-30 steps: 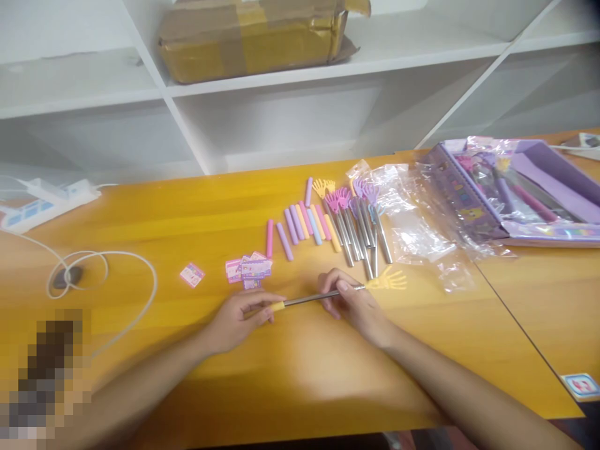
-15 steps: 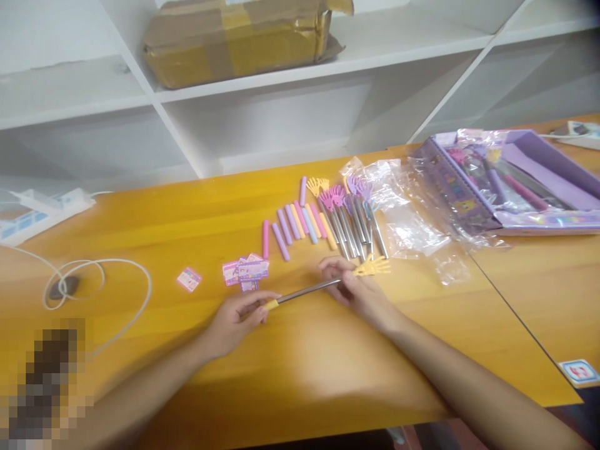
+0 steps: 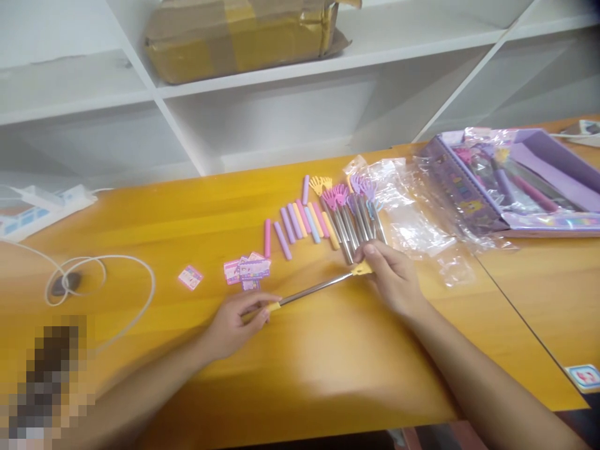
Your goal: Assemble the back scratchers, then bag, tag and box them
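Note:
A back scratcher [image 3: 316,288] with a metal rod spans the space between my two hands, tilted up to the right. My left hand [image 3: 239,322] pinches its yellow handle end, most of which the fingers cover. Closed around the yellow claw-shaped head is my right hand [image 3: 394,272], hiding most of the claw. Just beyond lie several more back scratchers [image 3: 347,215] with yellow, pink, purple and blue heads and bare metal rods. Beside them, loose coloured handle sleeves [image 3: 300,219] lie in a rough row. Small printed cards [image 3: 253,269] rest in a pile near my left hand.
Crumpled clear plastic bags [image 3: 412,206] lie right of the scratchers. A purple display box [image 3: 473,187] holds bagged scratchers. At left are a power strip [image 3: 51,209], a coiled white cable [image 3: 152,290] and a single card [image 3: 190,277]. White shelving [image 3: 281,119] with a cardboard box [image 3: 239,44] stands behind.
My right hand has shifted from the rod onto the yellow claw head and now covers it. My left hand stays on the yellow handle end.

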The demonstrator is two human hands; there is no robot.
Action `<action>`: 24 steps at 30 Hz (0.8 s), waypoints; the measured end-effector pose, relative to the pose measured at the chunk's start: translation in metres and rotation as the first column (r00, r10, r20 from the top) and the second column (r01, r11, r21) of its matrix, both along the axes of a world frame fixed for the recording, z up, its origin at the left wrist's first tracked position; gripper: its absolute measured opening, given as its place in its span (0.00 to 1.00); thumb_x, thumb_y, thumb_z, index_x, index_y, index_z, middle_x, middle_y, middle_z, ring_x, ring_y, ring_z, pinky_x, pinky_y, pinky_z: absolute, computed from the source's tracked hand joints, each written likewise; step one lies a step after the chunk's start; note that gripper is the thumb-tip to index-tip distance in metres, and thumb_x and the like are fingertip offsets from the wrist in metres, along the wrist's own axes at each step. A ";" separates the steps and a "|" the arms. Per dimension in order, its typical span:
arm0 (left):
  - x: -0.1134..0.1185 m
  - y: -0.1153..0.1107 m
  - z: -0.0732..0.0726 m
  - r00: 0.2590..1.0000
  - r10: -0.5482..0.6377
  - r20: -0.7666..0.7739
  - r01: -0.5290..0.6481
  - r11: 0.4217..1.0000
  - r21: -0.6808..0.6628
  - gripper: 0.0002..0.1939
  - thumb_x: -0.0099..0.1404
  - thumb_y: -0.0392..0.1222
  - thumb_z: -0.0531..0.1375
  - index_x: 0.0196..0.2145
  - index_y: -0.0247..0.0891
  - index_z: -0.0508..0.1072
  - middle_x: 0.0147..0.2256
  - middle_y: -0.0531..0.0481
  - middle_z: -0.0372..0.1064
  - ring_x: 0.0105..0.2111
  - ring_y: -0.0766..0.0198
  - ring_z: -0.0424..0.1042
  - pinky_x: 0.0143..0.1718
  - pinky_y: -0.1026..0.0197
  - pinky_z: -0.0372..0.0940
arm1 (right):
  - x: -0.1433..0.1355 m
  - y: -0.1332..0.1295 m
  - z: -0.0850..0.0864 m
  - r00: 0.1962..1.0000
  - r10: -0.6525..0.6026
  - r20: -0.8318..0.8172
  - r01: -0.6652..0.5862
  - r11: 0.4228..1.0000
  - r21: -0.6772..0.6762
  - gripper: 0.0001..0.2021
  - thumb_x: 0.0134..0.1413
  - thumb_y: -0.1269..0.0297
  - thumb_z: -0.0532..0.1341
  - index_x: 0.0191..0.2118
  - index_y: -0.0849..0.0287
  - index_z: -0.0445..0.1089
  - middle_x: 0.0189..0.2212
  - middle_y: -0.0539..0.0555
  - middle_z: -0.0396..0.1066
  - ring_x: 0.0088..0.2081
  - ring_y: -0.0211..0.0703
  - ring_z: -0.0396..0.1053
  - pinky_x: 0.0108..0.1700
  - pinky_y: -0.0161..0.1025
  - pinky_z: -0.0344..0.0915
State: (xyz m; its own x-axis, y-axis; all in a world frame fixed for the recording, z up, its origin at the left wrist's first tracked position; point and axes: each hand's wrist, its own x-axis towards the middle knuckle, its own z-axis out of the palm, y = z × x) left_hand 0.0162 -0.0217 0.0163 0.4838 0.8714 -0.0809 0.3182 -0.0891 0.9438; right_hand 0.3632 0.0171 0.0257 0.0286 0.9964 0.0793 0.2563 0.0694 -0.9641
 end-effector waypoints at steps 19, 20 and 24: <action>-0.011 -0.005 -0.008 0.954 0.124 0.271 -0.209 0.927 0.312 0.12 0.78 0.43 0.53 0.45 0.37 0.76 0.40 0.43 0.71 0.40 0.57 0.71 0.41 0.56 0.68 | -0.011 -0.002 -0.008 0.977 0.131 0.171 -0.157 0.976 0.150 0.22 0.76 0.47 0.55 0.32 0.57 0.65 0.27 0.50 0.63 0.29 0.39 0.61 0.35 0.37 0.58; -0.012 -0.005 -0.009 0.950 0.137 0.281 -0.225 0.923 0.311 0.12 0.78 0.43 0.53 0.45 0.37 0.76 0.40 0.43 0.71 0.40 0.56 0.71 0.41 0.55 0.68 | -0.012 -0.003 -0.008 0.979 0.124 0.164 -0.149 0.977 0.151 0.22 0.76 0.47 0.56 0.32 0.57 0.65 0.27 0.50 0.63 0.29 0.39 0.61 0.35 0.37 0.58; -0.012 -0.007 -0.014 0.887 0.235 0.398 -0.355 0.897 0.262 0.10 0.76 0.42 0.54 0.42 0.39 0.75 0.39 0.45 0.70 0.38 0.56 0.74 0.40 0.54 0.71 | -0.019 -0.007 -0.009 0.993 0.062 0.096 -0.073 0.990 0.119 0.24 0.74 0.43 0.58 0.30 0.57 0.64 0.26 0.50 0.62 0.28 0.38 0.60 0.33 0.37 0.59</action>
